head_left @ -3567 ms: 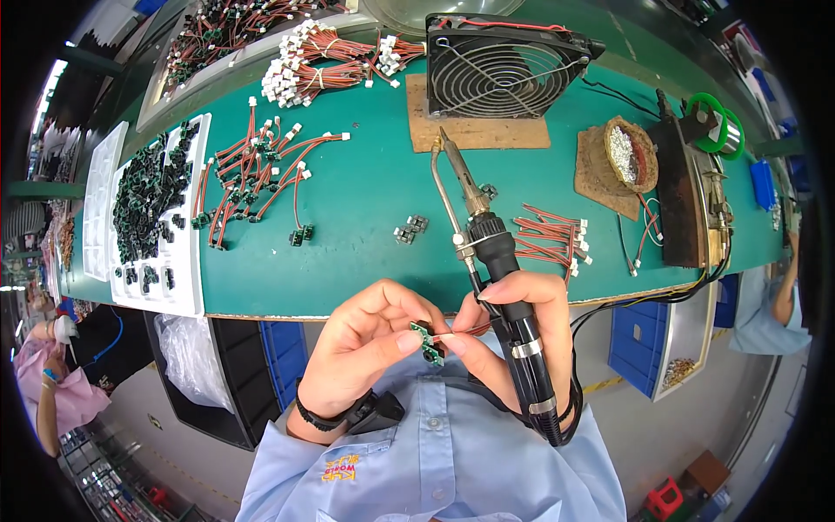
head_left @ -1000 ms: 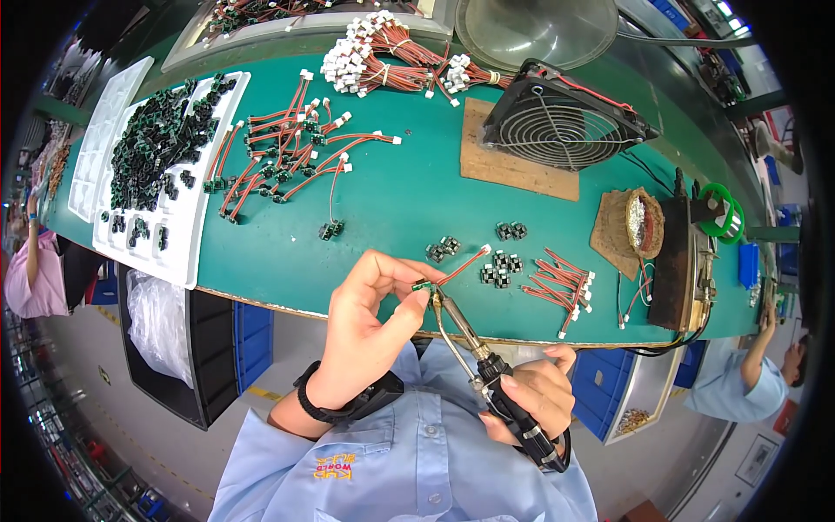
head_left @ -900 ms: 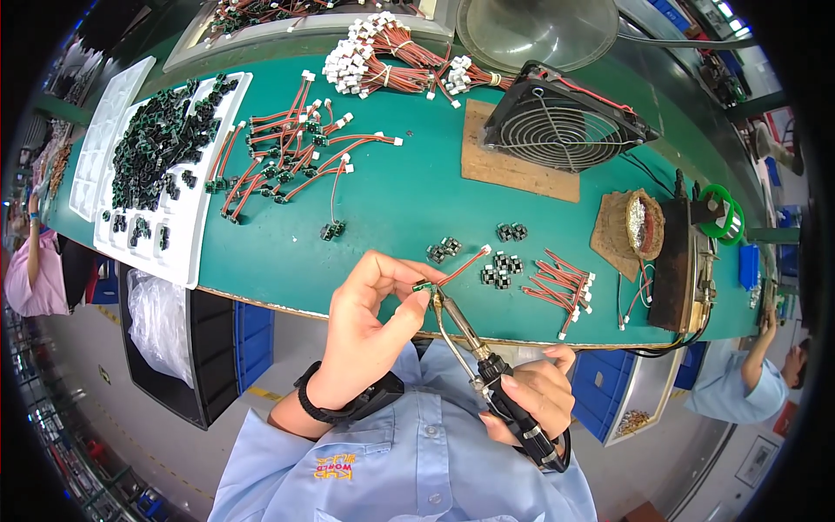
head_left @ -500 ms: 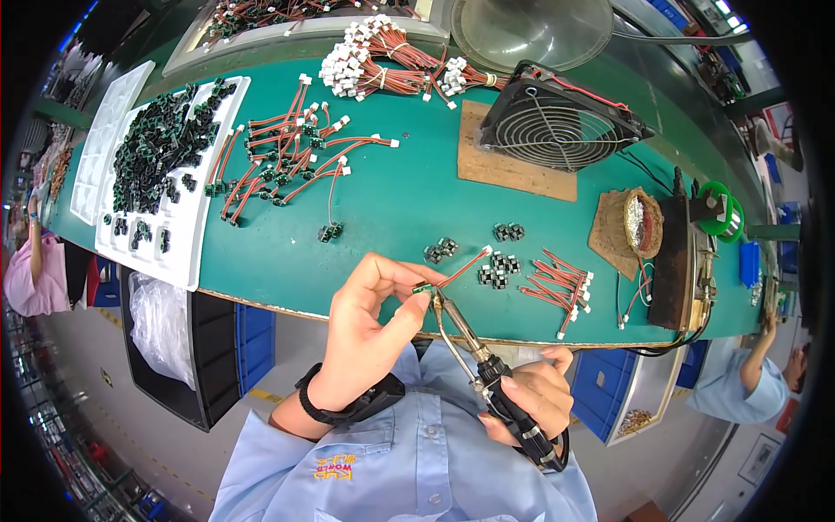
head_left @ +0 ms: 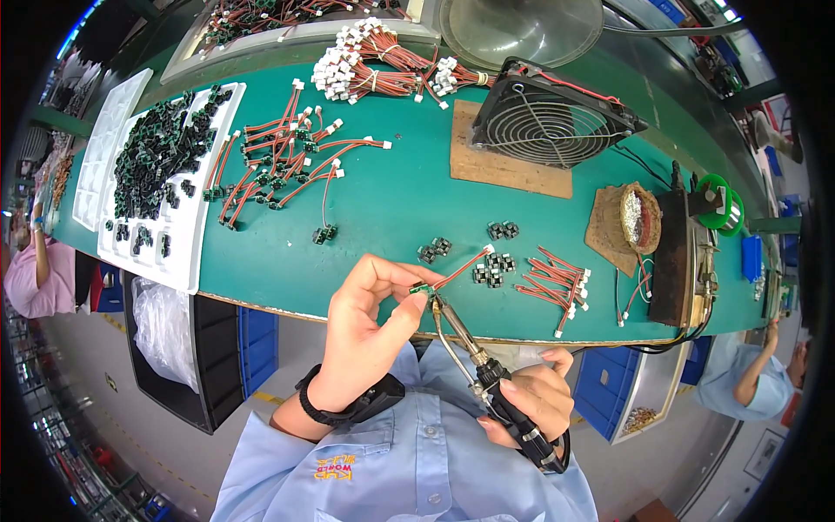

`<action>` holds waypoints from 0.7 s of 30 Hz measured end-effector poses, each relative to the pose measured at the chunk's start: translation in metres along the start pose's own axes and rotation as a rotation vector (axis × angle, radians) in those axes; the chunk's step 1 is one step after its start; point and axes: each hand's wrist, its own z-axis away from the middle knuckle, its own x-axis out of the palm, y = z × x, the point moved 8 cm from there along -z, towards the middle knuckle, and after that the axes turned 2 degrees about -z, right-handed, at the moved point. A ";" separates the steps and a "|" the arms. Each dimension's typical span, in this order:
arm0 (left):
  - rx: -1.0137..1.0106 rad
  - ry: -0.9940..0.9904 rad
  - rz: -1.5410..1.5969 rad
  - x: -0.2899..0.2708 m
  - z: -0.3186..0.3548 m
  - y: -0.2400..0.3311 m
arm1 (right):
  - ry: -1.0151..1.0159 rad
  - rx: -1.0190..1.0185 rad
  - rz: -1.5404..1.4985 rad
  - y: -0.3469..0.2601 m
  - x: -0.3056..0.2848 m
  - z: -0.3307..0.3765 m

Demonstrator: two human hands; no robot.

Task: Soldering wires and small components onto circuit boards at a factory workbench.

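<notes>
My left hand pinches a small green circuit board between thumb and fingertips, just above the bench's front edge. A short red-and-black wire lead with a white plug runs from the board up to the right. My right hand is wrapped round a soldering iron with a thin metal feed tube alongside it. The iron's tip is at the board's right end; whether it touches cannot be made out. Beyond the hands lie small black-and-green boards and several loose wire leads.
At left, a white tray holds a heap of small boards; wired boards lie beside it. Bundled leads, a fan, a round foil-lined holder and a green solder reel stand farther back. Co-workers sit at both sides.
The view has shifted slightly, so the bench things appear a little farther left. Both hands keep their grips, and the iron's tip stays by the board.
</notes>
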 end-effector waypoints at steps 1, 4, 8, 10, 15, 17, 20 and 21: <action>0.003 0.001 0.002 0.001 0.000 0.000 | 0.001 0.000 0.000 0.000 -0.001 0.000; -0.001 0.006 0.014 0.001 -0.001 0.001 | -0.007 -0.019 -0.005 0.000 -0.005 0.002; -0.051 0.007 0.081 -0.001 -0.001 0.000 | 0.370 0.004 0.109 0.016 -0.035 0.026; -0.129 -0.022 0.182 0.001 -0.002 -0.005 | 0.622 0.182 0.118 0.042 -0.049 0.043; -0.118 0.021 0.204 -0.003 0.002 -0.009 | 0.799 0.501 0.465 0.073 -0.080 0.044; -0.102 0.075 0.096 -0.015 0.005 -0.008 | 0.726 0.464 0.301 0.089 -0.069 0.058; -0.087 0.059 0.126 -0.017 0.005 -0.008 | 0.667 0.392 0.396 0.077 -0.063 0.052; -0.078 0.069 0.131 -0.016 0.004 -0.007 | 0.624 0.339 0.544 0.069 -0.057 0.042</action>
